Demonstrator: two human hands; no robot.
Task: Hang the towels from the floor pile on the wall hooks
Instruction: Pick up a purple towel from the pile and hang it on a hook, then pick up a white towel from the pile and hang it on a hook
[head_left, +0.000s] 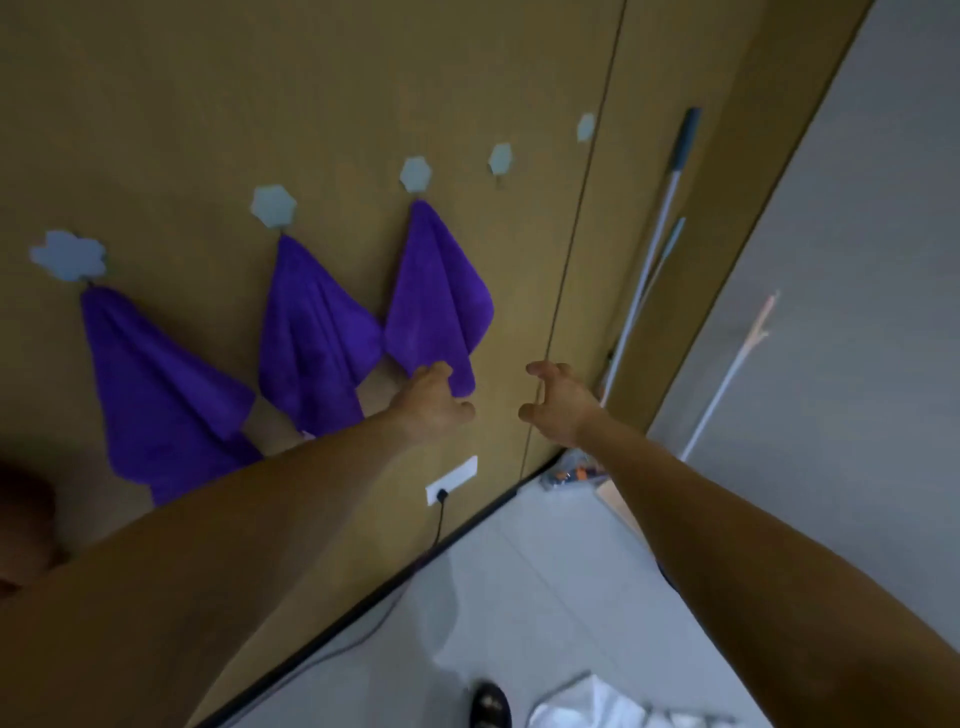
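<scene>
Our left hand (434, 395) reaches up to the wall and touches the bottom tip of the third towel (439, 296). Whether the fingers pinch the cloth or only brush it, we cannot tell. Our right hand (558, 402) is just beside it, clear of the towel, with fingers spread and loosely bent, holding nothing.

The head view is the only one we have. It shows three purple towels up: the first towel (156, 384), the second towel (311, 338) and the third, each on its own hook. The third hangs from the third hook (415, 174), and its left edge meets the second towel. Further right, the fourth hook (501, 158) and the fifth hook (587, 126) are bare. We cannot see the pile. At the bottom edge there is only a white bag (597, 696) and a shoe (491, 704) on the floor (519, 571).

We judge the task a little past halfway. The main risk is the left hand: each towel seems caught by only a small bunch of cloth, so a downward drag as the hand leaves could pull the third one off. A pole (654, 249) leans on the wall just past the fifth hook, and a reach there could knock it over. A cable (439, 525) runs from the socket (452, 480) to the floor, where a foot could snag it when we step back for the next towel.
</scene>
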